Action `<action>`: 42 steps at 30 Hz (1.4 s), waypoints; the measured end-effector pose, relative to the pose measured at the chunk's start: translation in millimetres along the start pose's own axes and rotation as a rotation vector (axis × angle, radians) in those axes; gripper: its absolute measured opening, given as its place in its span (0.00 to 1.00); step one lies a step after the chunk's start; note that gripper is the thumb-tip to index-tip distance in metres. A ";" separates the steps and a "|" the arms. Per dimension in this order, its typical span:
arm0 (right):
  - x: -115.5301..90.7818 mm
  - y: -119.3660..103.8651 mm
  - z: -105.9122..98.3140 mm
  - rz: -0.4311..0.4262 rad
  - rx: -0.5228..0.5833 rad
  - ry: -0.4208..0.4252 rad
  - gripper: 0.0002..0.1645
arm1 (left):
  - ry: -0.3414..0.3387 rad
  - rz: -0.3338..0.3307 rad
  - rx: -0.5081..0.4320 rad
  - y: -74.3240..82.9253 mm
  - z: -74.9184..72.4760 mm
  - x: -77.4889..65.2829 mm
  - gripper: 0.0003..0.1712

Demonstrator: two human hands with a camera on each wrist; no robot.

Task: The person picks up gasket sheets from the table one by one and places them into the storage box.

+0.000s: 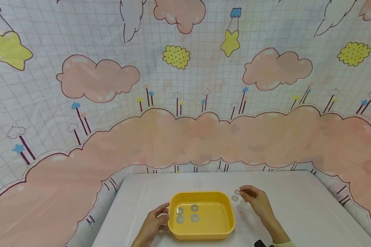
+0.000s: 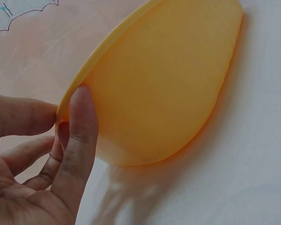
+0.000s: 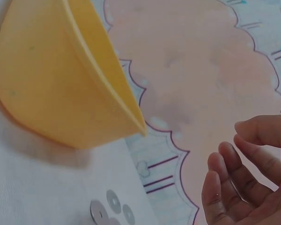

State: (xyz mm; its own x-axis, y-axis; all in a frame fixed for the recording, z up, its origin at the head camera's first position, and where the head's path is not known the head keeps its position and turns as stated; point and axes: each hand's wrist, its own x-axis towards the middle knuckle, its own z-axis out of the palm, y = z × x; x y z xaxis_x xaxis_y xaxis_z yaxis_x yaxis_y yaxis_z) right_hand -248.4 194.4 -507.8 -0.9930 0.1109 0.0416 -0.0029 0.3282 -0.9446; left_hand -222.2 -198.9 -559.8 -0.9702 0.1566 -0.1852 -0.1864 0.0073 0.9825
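Note:
A shallow yellow plastic basin stands on the white tabletop, with several flat grey washers lying apart in its left half. At the basin's left wall, my left hand holds the rim, thumb and fingers on either side of it in the left wrist view. Beyond the basin's right side lie several more washers, some overlapping. Above them is my right hand, its fingers loosely bent. In the right wrist view, nothing shows between the right hand's thumb and fingers.
The white-covered table reaches back to a patterned cloth backdrop with clouds and stars, which also hangs at both sides. A small black object shows at the bottom edge, beside the right forearm.

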 end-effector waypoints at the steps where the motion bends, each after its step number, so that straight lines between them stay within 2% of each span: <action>1: 0.8 1.9 -2.1 0.000 -0.014 0.009 0.17 | 0.000 -0.001 0.000 -0.3 0.0 0.1 0.37; 10: 9.7 17.7 -15.4 0.010 -0.115 0.063 0.19 | 0.006 -0.006 0.002 -1.1 -0.1 0.7 0.37; 24: 27.9 46.1 -26.3 0.040 -0.193 0.076 0.27 | 0.010 -0.001 -0.009 -1.7 2.0 2.2 0.37; 42: 47.2 76.0 -23.6 0.083 -0.292 0.099 0.25 | 0.009 0.001 -0.014 -2.8 1.3 3.1 0.37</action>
State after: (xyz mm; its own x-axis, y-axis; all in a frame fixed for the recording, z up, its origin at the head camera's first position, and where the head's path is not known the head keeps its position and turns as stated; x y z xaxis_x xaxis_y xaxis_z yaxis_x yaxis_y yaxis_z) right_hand -292.7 246.6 -570.0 -0.9720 0.2347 0.0135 0.1259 0.5680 -0.8133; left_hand -224.5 -197.1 -563.2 -0.9718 0.1474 -0.1842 -0.1873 -0.0072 0.9823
